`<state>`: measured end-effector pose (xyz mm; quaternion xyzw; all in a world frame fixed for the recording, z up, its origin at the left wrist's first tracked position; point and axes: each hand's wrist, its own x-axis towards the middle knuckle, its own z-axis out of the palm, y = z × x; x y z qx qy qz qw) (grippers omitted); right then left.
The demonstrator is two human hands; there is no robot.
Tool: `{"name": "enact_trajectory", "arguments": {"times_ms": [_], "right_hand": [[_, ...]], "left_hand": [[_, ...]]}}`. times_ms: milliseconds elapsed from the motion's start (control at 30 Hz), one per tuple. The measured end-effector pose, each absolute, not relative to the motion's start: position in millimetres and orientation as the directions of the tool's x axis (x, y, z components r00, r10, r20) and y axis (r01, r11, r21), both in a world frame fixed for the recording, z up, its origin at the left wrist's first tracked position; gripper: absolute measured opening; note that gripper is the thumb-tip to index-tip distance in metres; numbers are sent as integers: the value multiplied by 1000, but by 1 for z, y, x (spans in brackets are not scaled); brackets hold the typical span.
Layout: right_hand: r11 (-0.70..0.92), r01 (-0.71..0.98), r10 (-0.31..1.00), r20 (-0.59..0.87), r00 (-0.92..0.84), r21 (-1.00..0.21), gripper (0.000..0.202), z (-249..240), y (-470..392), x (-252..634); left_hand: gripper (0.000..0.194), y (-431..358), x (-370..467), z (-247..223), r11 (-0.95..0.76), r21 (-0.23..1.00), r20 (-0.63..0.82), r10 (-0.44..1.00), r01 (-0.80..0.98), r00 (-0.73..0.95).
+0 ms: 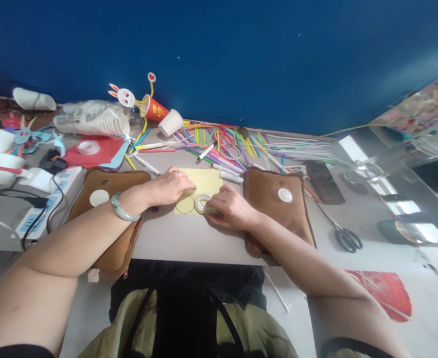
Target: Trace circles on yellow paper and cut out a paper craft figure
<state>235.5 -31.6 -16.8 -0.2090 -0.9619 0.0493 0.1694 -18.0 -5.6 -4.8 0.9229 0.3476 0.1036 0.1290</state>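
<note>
A sheet of yellow paper (204, 179) lies on the table between my hands. On it is a drawn dark circle (185, 204), and right beside that a roll of tape (203, 204) lies flat. My left hand (168, 187) presses on the paper's left part, its fingers bent together and a jade bangle (125, 207) on the wrist. The curled fingers of my right hand (230, 207) hold the tape roll at its right side. A white marker (230, 176) rests by the paper's upper right corner, just above my right hand.
Brown cushions (283, 204) flank the paper under my forearms. Colored straws (237, 144) spread along the wall, near paper cups (171, 123). A power strip (50, 199) is at left. Scissors (347, 238) and a dark phone (323, 181) lie at right.
</note>
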Motion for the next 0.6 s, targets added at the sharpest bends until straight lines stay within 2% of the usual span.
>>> {"name": "enact_trajectory", "arguments": {"times_ms": [100,233,333,433,500,600], "right_hand": [[915,374,404,335,-851,-151,15,-17,-32,235],[924,351,380,472,-796,-153,14,-14,-33,237],[905,396,402,629,-665,-159,5,-11,-33,240],[874,457,414,746,-521,-166,11,-12,-32,242],[865,483,399,766,-504,-133,13,-14,-31,241],[871,492,339,731,-592,-5,16,-18,-31,238]], "left_hand": [[40,-3,-18,-5,-720,323,90,669,614,738],[44,1,-19,-2,-692,359,183,710,626,680],[39,3,-20,2,-699,380,273,711,606,649],[29,1,-19,4,-753,370,303,651,544,696],[25,-3,-16,6,-785,361,281,607,504,744],[29,-8,-13,7,-805,349,246,573,481,782]]}}
